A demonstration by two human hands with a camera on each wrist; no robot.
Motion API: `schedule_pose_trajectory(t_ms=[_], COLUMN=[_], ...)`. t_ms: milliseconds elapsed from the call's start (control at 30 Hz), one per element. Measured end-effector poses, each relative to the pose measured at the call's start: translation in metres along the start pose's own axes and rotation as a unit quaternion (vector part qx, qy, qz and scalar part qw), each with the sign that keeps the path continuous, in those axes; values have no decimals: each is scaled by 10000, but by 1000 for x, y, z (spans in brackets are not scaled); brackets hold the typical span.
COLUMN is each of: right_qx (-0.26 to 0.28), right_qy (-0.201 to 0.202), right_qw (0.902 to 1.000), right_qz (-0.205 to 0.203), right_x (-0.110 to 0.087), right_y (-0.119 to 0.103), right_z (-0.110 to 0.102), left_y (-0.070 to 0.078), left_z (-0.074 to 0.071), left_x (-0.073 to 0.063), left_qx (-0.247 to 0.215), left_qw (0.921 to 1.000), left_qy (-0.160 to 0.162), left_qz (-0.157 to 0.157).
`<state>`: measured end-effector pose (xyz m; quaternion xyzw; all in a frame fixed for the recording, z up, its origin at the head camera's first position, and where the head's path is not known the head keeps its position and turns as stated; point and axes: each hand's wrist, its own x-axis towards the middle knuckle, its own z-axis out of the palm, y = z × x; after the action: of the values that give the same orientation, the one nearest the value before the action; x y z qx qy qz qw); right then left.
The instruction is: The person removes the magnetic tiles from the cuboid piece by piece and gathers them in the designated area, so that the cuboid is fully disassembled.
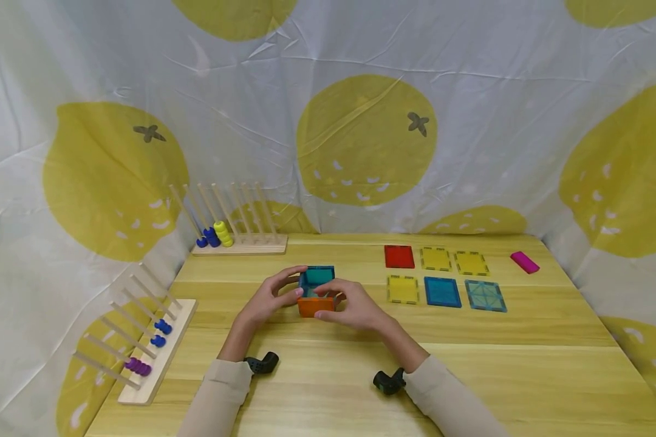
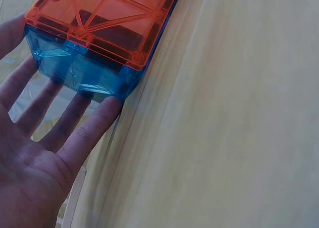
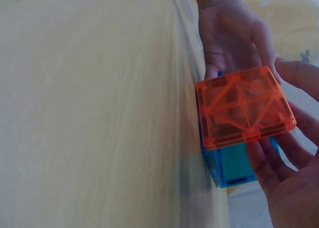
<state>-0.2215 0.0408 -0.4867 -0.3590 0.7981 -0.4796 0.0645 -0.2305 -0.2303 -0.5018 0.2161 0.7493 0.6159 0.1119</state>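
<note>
A small open-topped box of translucent blue magnetic tiles [image 1: 320, 275] stands on the table, with an orange magnetic tile [image 1: 315, 307] upright as its near wall. My left hand [image 1: 265, 301] holds the box on its left side. In the left wrist view several fingertips rest on the blue side wall [image 2: 75, 68], and the thumb is by the orange tile's upper corner. My right hand [image 1: 355, 305] holds the orange tile at its right side, index finger over the top edge and thumb low on the front. The right hand partly covers the box's right wall.
Right of the hands lie flat tiles: red [image 1: 399, 257], several yellow [image 1: 435, 258], blue [image 1: 442, 292] and light blue [image 1: 486, 295]. A magenta block [image 1: 525, 262] lies farther right. Wooden peg racks with coloured beads stand at the back left [image 1: 268, 244] and near left [image 1: 166, 352].
</note>
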Motion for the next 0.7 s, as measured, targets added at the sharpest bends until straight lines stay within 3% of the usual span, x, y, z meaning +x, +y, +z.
schedule_pose_trajectory(t_ms=[233,533,700], right_qx=[-251,-332,-452], right_qy=[19,47,132], right_qw=[9996,9992,9987], right_qz=[-92,227,192], right_x=[4,8,7], right_y=[-4,-7,-5], right_z=[6,10,9], left_y=[0,0,1], left_z=[0,1,1], left_x=[0,-1,0], left_qx=[72,188,33], left_qw=[10000,9997,9999], left_qy=[60,112,91], left_qz=[-18,-64,-96])
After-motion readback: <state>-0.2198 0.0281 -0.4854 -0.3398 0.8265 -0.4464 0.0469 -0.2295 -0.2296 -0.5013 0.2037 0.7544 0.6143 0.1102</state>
